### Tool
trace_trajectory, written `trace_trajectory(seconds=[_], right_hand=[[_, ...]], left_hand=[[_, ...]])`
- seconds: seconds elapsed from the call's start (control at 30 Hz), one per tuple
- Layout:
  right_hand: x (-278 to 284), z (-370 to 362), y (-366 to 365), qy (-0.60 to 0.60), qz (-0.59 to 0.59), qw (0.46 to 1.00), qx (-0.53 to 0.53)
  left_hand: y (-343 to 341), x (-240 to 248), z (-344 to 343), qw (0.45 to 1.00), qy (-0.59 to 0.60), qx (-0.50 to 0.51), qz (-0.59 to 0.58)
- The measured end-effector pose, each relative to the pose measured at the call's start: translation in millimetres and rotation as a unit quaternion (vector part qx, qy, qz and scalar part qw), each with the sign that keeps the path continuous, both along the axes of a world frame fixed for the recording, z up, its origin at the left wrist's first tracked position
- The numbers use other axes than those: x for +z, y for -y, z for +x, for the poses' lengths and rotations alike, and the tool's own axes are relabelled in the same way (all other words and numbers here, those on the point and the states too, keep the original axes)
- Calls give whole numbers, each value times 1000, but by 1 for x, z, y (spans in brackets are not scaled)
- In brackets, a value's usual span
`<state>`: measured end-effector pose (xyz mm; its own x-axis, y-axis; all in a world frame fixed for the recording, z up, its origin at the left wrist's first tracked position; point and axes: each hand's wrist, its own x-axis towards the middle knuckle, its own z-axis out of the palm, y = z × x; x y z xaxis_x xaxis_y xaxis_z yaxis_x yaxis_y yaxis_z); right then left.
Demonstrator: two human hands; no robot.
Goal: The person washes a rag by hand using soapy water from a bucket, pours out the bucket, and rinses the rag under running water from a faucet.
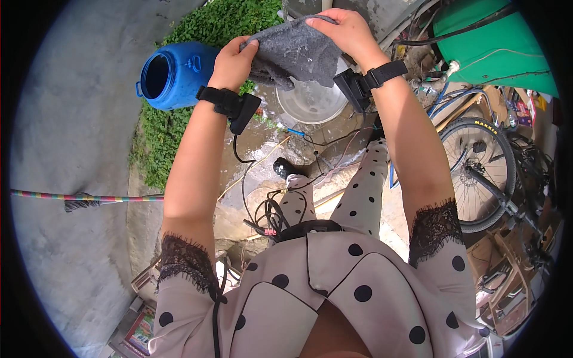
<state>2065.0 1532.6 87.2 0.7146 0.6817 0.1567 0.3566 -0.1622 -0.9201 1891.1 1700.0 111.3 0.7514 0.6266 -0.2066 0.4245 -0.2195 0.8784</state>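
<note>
A wet grey cloth [298, 51] is stretched between my two raised hands. My left hand [234, 62] pinches its left edge, thumb on top. My right hand [349, 33] grips the upper right corner between thumb and fingers. Part of the cloth droops in folds beside my left hand. Below it on the wet ground stands a round, pale basin [313, 107], its far side covered by the cloth. Both wrists carry black strapped devices.
On the left, a blue plastic barrel [179, 74] lies tilted among green plants [158, 143]. A striped rope [113, 197] runs to the left wall. To the right are a bicycle wheel [477, 170], a large green tank [495, 45] and cluttered boards. Cables [268, 212] hang before me.
</note>
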Motion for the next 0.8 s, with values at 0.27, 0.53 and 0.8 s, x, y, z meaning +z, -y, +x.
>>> trace_trajectory(seconds=[0.27,0.53,0.8], right_hand=[[-8,-6,-14,-119,20,992,29],[4,-7,-28,-113,39,992,36],[41,1,-21,-82,47,994,55]], left_hand=[[11,39,-9,991,29,47,-123],[4,58,-20,993,9,50,-102],[13,85,-18,991,24,56,-116]])
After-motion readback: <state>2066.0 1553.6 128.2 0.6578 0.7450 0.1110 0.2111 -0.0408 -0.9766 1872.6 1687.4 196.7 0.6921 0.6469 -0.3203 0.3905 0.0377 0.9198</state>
